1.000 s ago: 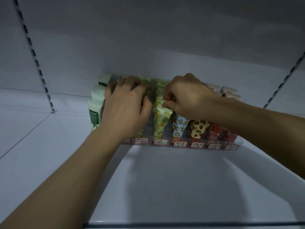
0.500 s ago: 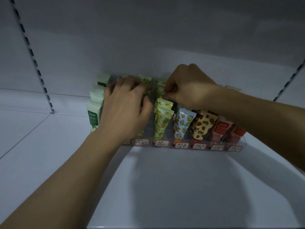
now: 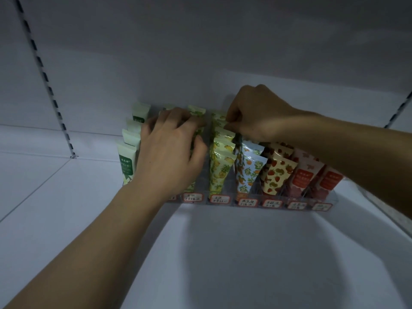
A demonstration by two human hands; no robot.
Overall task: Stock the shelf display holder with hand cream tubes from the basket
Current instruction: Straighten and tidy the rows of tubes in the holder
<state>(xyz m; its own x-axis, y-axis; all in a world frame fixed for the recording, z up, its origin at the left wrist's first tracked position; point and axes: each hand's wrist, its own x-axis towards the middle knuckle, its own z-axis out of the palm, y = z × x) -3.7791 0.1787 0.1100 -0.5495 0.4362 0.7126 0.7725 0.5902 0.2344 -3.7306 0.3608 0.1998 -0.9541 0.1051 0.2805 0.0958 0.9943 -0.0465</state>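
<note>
Your left hand (image 3: 166, 152) lies over the green-print tubes (image 3: 196, 112) in the holder's second lane, fingers curled across their tops, thumb against the side; whether it truly grips one or just steadies the row, cannot tell. Your right hand (image 3: 252, 114) is closed in a pinch on the crimped top of a rear yellow tube (image 3: 219, 123), back of the lemon lane.

The tubes all stand cap-down in the holder (image 3: 245, 200), a clear plastic rack with thin dividers, sat at the back of the white shelf (image 3: 245, 264). Lanes left to right: pale green tubes (image 3: 127, 159), green print, yellow, blue-orange tubes (image 3: 249, 170), strawberry tubes (image 3: 276, 172), red tubes (image 3: 305, 177). Handwritten price tags (image 3: 219, 199) along the front lip. No basket in view.

Handling, as a guess: tubes look light, soft-walled, glossy film, so a bit slippery; squeeze the body and it dents. The flat sealed crimp is the stiffest part, so pinch there, as your right does. Wedge shape, wide top and narrow cap, makes them lean and fan forward; neighbours may tip if you shove one in hard. Rack looks rigid but light, could slide on smooth shelf.
</note>
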